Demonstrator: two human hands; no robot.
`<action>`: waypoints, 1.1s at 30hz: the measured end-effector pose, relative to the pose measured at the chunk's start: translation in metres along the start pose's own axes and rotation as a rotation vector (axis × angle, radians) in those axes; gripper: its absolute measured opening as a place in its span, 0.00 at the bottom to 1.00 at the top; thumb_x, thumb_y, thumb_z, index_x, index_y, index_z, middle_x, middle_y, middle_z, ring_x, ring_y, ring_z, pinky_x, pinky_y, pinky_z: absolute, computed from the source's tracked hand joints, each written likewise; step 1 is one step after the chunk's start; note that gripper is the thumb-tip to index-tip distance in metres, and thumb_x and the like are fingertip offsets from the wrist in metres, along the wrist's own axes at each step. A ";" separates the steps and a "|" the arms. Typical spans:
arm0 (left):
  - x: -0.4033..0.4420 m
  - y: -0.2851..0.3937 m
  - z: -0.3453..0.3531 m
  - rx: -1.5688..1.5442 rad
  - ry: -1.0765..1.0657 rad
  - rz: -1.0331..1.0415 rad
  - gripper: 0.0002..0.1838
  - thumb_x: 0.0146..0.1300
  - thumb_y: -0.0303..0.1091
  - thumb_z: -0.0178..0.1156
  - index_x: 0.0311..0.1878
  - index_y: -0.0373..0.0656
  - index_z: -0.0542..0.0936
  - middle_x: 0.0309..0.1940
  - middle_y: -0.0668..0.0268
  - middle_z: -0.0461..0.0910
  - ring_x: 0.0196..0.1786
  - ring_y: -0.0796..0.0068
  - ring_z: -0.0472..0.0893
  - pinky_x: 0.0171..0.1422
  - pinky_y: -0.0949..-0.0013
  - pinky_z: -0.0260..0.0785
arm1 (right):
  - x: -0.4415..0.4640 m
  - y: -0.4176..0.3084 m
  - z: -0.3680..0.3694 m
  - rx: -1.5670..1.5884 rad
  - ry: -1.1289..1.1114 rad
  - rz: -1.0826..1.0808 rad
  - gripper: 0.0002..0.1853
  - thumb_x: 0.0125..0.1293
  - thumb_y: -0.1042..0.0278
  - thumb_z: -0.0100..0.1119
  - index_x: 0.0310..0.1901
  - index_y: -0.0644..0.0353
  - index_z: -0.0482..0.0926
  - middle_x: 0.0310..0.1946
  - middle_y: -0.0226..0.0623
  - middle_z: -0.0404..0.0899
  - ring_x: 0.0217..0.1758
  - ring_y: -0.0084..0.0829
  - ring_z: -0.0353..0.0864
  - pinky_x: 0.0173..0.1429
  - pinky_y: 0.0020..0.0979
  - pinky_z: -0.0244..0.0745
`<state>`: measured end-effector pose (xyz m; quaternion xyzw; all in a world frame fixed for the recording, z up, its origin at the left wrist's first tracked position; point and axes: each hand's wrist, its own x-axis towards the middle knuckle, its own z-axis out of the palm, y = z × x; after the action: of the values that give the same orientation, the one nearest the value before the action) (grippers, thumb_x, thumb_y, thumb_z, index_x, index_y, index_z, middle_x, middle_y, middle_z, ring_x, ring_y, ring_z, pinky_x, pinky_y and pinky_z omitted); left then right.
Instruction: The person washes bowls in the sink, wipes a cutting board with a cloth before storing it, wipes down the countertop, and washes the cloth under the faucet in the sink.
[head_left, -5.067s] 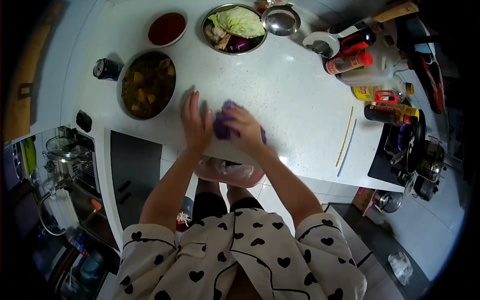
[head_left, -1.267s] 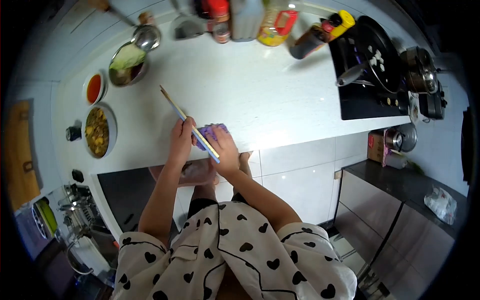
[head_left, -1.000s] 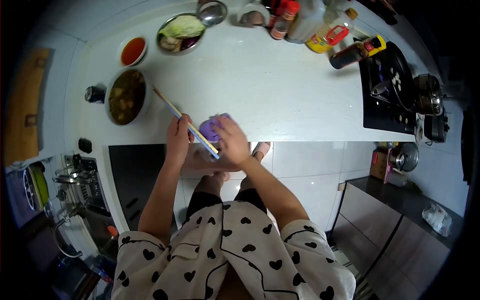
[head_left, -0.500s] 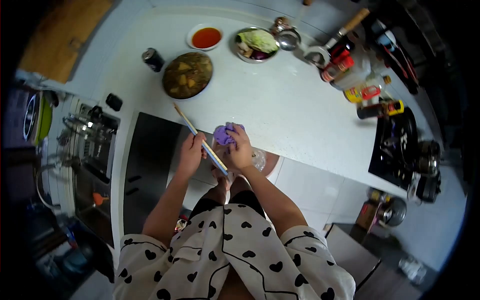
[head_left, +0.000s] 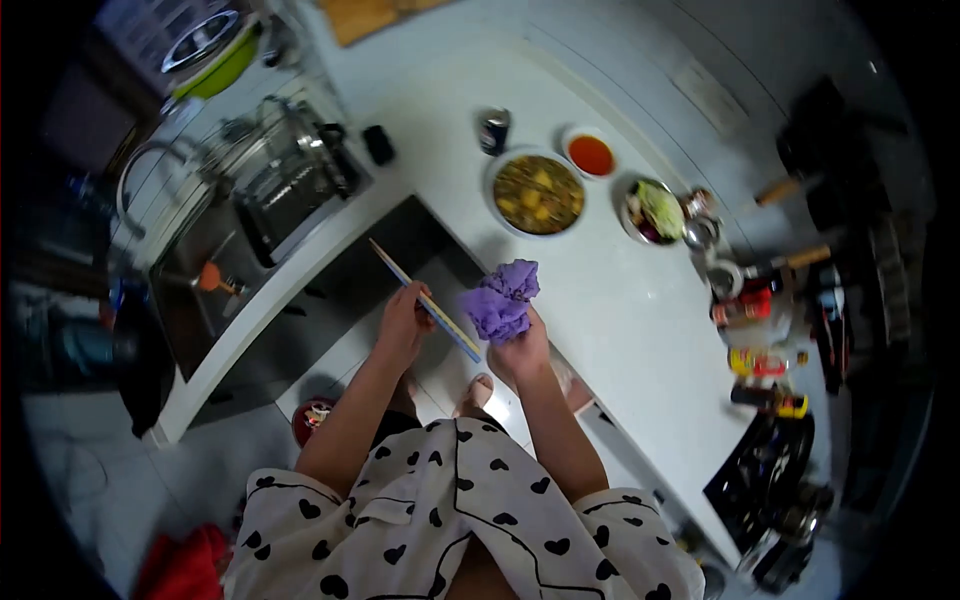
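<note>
My left hand [head_left: 400,326] is closed around a pair of chopsticks [head_left: 455,333], which slant down to the right in front of the lower cabinet. A crumpled purple cloth [head_left: 502,302] sits in my right hand [head_left: 527,350], by the counter's front edge. The fingers of that hand are mostly hidden by the cloth. Chopsticks and cloth are apart. Beyond my right hand, a bowl of stew with yellow chunks [head_left: 538,194] stands on the white counter [head_left: 620,300].
Behind the stew are a dark can [head_left: 494,131], a bowl of red sauce [head_left: 590,155] and a bowl of vegetables [head_left: 655,212]. Bottles [head_left: 765,361] line the right side near the stove [head_left: 765,470]. At left is a sink [head_left: 200,290] with a dish rack [head_left: 285,195].
My view and body have turned left toward the sink. The purple cloth has come up and hangs looser in my right hand. My left hand keeps the chopsticks.
</note>
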<state>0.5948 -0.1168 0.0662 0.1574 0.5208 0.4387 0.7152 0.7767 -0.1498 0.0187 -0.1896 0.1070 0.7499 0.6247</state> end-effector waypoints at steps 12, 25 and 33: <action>0.039 0.133 -0.330 -0.633 0.451 0.240 0.11 0.67 0.41 0.48 0.33 0.45 0.73 0.21 0.69 0.67 0.23 0.76 0.67 0.29 0.70 0.62 | 0.135 0.277 0.120 -0.300 -0.147 0.497 0.19 0.68 0.66 0.38 0.57 0.65 0.66 0.55 0.43 0.70 0.58 0.40 0.69 0.65 0.41 0.61; 0.096 0.217 -0.533 -0.435 0.474 -0.064 0.17 0.67 0.40 0.48 0.54 0.40 0.65 0.39 0.60 0.68 0.34 0.71 0.72 0.35 0.67 0.70 | 0.221 0.467 0.144 -0.342 0.045 0.696 0.17 0.66 0.68 0.42 0.55 0.65 0.66 0.51 0.43 0.72 0.54 0.39 0.72 0.61 0.40 0.67; 0.061 0.240 -0.490 0.012 0.404 0.070 0.30 0.62 0.49 0.52 0.64 0.44 0.61 0.50 0.65 0.72 0.53 0.71 0.72 0.55 0.67 0.64 | 0.270 0.509 0.133 -0.503 0.046 0.840 0.18 0.69 0.63 0.40 0.56 0.62 0.67 0.52 0.40 0.73 0.54 0.39 0.73 0.61 0.40 0.66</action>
<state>0.0547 -0.0463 -0.0069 0.0884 0.6505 0.4831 0.5794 0.2194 0.0451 -0.0128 -0.2914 0.0036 0.9354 0.2004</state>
